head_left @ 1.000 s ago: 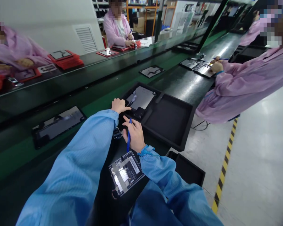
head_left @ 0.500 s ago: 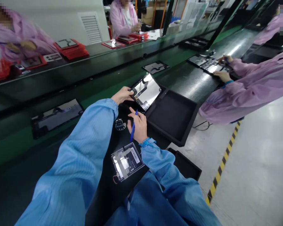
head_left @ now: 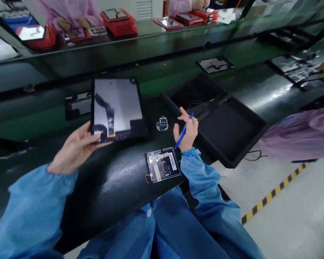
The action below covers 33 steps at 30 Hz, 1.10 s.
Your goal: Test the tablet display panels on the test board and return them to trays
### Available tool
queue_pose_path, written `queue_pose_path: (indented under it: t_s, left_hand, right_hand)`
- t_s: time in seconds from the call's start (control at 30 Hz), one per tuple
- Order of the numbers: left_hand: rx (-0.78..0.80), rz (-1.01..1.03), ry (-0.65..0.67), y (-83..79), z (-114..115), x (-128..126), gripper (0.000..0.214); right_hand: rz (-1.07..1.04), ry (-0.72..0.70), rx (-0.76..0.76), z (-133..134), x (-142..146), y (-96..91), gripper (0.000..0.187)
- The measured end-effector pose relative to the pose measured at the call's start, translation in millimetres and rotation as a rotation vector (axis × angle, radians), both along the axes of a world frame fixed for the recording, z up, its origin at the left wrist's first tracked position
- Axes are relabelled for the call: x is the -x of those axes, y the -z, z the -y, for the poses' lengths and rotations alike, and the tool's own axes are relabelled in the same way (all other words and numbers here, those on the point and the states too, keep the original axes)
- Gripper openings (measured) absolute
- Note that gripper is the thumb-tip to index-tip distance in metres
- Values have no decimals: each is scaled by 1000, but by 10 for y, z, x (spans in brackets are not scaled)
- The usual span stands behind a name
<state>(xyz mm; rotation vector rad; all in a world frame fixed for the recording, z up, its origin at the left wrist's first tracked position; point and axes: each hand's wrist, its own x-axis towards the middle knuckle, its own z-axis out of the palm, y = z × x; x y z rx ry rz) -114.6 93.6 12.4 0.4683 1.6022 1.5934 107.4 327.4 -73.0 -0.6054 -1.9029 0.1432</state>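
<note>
My left hand (head_left: 77, 147) grips the near left corner of a flat tablet panel (head_left: 117, 108), silver-backed with a black ribbon cable, held over the dark bench. My right hand (head_left: 185, 131) is closed around a blue pen (head_left: 183, 132), hovering beside a two-compartment black tray (head_left: 218, 115). A small round hand counter (head_left: 162, 124) sits on the bench between my hands. A circuit board module (head_left: 162, 165) lies at the bench's near edge, just left of my right wrist.
A green conveyor belt (head_left: 43, 122) runs behind the bench, carrying another dark panel (head_left: 77, 104) and a part (head_left: 215, 64). Red trays (head_left: 118, 21) are stacked on the far bench. A person's pink sleeve (head_left: 299, 140) is at the right. Yellow-black floor tape (head_left: 272, 196) marks the aisle.
My left hand lifted the tablet panel out of the black tray and carried it left over the bench. My right hand with the pen stayed near the tray. The view swung left.
</note>
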Motion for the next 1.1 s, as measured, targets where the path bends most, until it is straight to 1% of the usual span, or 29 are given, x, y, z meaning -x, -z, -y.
queue_pose_path:
  t_s: [0.07,0.1,0.17,0.2,0.23,0.27,0.33,0.4,0.47,0.53,0.57,0.63,0.67,0.7,0.73,0.77,0.8,0.83,0.87,0.9,0.97,1.0,1.03,1.1]
  left_hand:
    - [116,104,-121,178,354,-150,44]
    - [150,145,-176,255,492,-222,45]
    - [200,219,-211,378,714,-339,53]
    - [223,240,-214,423,806,-384,58]
    - [244,252,-202,459,888,-422,63]
    - [267,260,-179,488,958,-454,67]
    - [320,273,-105,539,1064,-518,73]
    - [364,297,-32,591,1122,-590,79]
    - [373,304,4,648,1150,-662,83]
    - [359,269,54,690,1178,-692,85]
    - [363,234,107,696,1200,-676,86]
    - [440,97,275,663,1256,-576,88]
    - [517,-39,349,625,1282,-498,87]
    - [610,-220,399,578,1296,-413,84]
    - [707,-449,391,531,1292,-329,79]
    - [779,-682,328,492,1264,-256,72]
    - [801,-879,226,471,1213,-203,66]
    - [754,-995,121,474,1142,-173,60]
    - [663,-1059,40,504,1058,-167,53]
    - [546,-1086,16,558,970,-181,47]
    - [376,-1145,57,715,825,-245,41]
    - [309,-1164,95,800,781,-281,39]
    - [257,-1183,125,879,759,-312,38]
    - [170,-1199,161,998,768,-345,37]
  right_hand:
    - [6,-95,54,115,-62,-100,14]
    - [60,-171,101,219,-115,-146,14]
    - [279,-368,208,504,-255,-196,16]
    - [423,-458,236,666,-334,-190,19]
    - [528,-511,245,825,-411,-163,26]
    - [625,-545,256,966,-480,-118,34]
    - [749,-545,271,1155,-578,1,46]
    - [795,-512,288,1195,-604,109,49]
    - [794,-493,298,1115,-574,172,49]
    - [786,-500,301,987,-532,179,49]
    - [782,-516,304,927,-521,163,49]
    - [747,-535,320,846,-528,97,51]
    - [705,-525,333,832,-542,48,48]
    - [642,-498,362,839,-555,-9,43]
    - [562,-463,408,866,-560,-71,37]
    - [472,-426,469,914,-550,-136,34]
    - [384,-396,543,983,-520,-199,33]
    - [307,-385,628,1069,-467,-255,33]
    - [249,-398,719,1170,-391,-300,33]
    - [220,-434,810,1282,-298,-328,30]
    - [235,-532,970,1517,-89,-330,18]
    - [260,-565,1028,1626,11,-303,15]
    - [282,-581,1066,1722,98,-260,21]
    - [298,-565,1092,1863,217,-148,36]
